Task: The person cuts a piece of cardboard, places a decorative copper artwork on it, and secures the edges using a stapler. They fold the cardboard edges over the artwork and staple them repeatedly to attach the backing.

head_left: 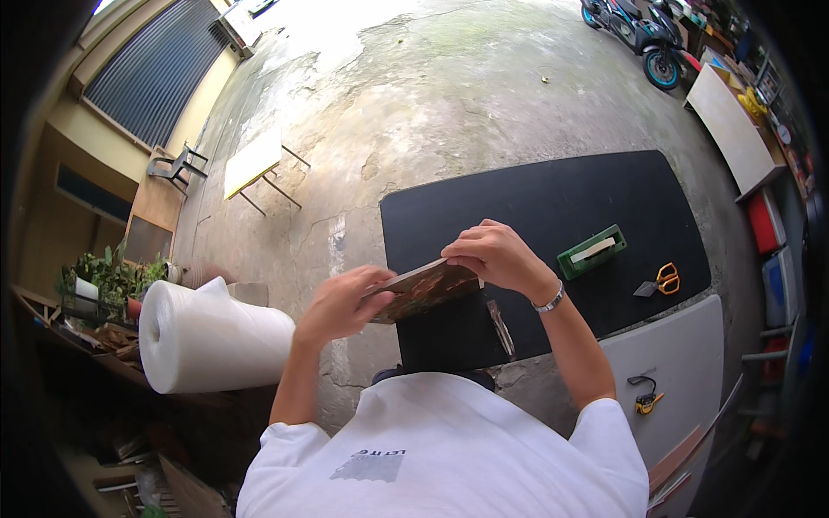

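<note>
A thin rectangular panel (429, 291) with a mottled dark, multicoloured face is held tilted above the near left part of the black table (535, 207). My left hand (345, 302) grips its left end, and the fingers of my right hand (494, 256) pinch its top right corner. Below my right wrist, a slim dark-and-light object (499, 329) lies near the table's front edge; its kind is unclear. A green tape dispenser (592, 251) with a pale insert sits further right. Beside it lie scissors (661, 281) with orange and black handles.
A big roll of bubble wrap (216, 337) stands at my left. Right of me, a grey-white board (673, 363) bears a yellow and black tape measure (646, 399). Further off are a small pale table (254, 162), a dark chair (177, 167) and a motorbike (643, 39).
</note>
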`<state>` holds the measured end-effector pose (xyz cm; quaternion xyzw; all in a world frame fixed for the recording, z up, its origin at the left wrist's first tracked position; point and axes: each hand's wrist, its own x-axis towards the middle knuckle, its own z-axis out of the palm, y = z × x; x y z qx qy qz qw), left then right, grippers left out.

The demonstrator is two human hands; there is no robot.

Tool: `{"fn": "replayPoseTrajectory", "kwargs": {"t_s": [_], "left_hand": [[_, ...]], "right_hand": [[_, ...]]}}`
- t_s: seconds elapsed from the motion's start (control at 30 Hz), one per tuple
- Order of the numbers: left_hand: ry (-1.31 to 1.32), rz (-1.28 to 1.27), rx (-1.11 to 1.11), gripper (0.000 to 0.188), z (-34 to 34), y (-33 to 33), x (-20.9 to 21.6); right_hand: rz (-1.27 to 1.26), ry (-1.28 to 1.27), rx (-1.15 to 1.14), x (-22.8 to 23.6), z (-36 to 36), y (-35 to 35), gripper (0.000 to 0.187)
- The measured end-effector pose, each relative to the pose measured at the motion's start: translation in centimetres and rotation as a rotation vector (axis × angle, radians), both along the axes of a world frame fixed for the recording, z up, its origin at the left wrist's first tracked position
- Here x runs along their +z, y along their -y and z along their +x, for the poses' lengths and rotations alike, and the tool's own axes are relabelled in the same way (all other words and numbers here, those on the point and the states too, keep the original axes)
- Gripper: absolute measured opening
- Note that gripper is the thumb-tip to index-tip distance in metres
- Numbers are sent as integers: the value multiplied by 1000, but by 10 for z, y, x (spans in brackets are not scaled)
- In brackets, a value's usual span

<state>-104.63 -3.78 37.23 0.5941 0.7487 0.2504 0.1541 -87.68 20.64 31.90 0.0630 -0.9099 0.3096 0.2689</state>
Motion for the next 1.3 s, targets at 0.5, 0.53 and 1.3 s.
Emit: {"fn": "replayPoseTrajectory", "kwargs": {"t_s": [0.5,0.53,1.3], "left_hand": [[268,337,243,8,55,-73,-34],[280,329,261,7,56,-73,-35],[452,155,373,9,53,-75,-32]], "right_hand": [[-174,-73,-35,-15,4,-2,10],[-185,-68,-44,-15,5,-1,10],[-557,167,-108,0,5,11,8]]}}
